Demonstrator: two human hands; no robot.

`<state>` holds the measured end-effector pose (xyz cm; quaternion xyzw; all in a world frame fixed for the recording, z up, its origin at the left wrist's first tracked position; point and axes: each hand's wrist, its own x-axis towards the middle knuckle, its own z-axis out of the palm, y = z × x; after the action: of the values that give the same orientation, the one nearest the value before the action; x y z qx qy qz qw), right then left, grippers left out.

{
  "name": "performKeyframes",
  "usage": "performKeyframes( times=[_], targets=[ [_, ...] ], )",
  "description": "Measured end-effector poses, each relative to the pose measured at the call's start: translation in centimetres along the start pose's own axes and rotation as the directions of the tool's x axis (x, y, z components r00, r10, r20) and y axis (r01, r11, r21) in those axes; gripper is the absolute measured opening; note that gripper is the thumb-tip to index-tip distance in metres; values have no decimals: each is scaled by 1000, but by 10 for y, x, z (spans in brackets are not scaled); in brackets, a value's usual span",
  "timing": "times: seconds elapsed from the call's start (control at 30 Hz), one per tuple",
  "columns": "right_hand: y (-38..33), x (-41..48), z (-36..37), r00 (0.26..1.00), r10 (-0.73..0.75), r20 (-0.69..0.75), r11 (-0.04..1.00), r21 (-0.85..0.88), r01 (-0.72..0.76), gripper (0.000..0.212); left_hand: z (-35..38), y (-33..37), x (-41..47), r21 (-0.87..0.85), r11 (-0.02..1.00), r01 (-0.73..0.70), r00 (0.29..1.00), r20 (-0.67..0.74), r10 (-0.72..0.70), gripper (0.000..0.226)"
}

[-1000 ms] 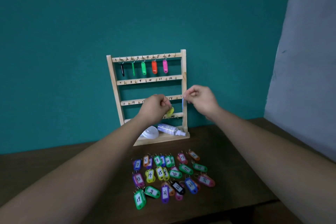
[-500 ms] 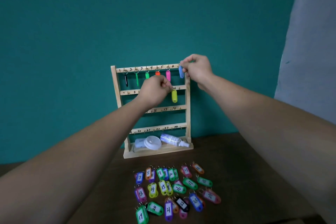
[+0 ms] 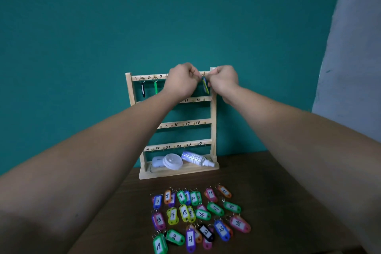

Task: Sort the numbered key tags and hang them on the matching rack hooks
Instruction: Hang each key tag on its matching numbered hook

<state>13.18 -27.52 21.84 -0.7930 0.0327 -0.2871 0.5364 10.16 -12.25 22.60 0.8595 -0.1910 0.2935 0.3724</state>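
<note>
Left hand [image 3: 181, 82] and right hand [image 3: 223, 81], both pinched closed, meet at the rack's [image 3: 213, 121] top-right rail (frame centre), gripping hanging blue and yellow tags [image 3: 205, 86]. Loose tags [image 3: 198, 215] lie on the table [image 3: 278, 192].

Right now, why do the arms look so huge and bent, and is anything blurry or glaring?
Head view: the wide-angle lens swells the forearms near the edges; the left hand and right hand at the rack look normal-sized. Lighting is dim and even, without glare. The key tags read sharply; the top-rail numbers are fainter.
</note>
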Motion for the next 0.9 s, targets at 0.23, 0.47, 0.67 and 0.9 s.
performKeyframes(
  times=[0.23,0.47,0.67,0.9],
  targets=[
    [11,-9,-6,998,-58,-14,990,-127,56,12,5,12,16,84,994,72,996,-53,-68,21],
    [26,-26,-15,998,-58,15,991,-118,59,11,7,16,16,137,985,109,990,-102,-95,21],
    [34,-47,-18,996,-74,59,991,-104,79,11,9,21,19,174,978,116,990,-105,-98,22],
    [42,-63,-14,992,-76,103,990,-108,87,13,11,23,17,231,966,112,991,-104,-90,20]
  ],
)
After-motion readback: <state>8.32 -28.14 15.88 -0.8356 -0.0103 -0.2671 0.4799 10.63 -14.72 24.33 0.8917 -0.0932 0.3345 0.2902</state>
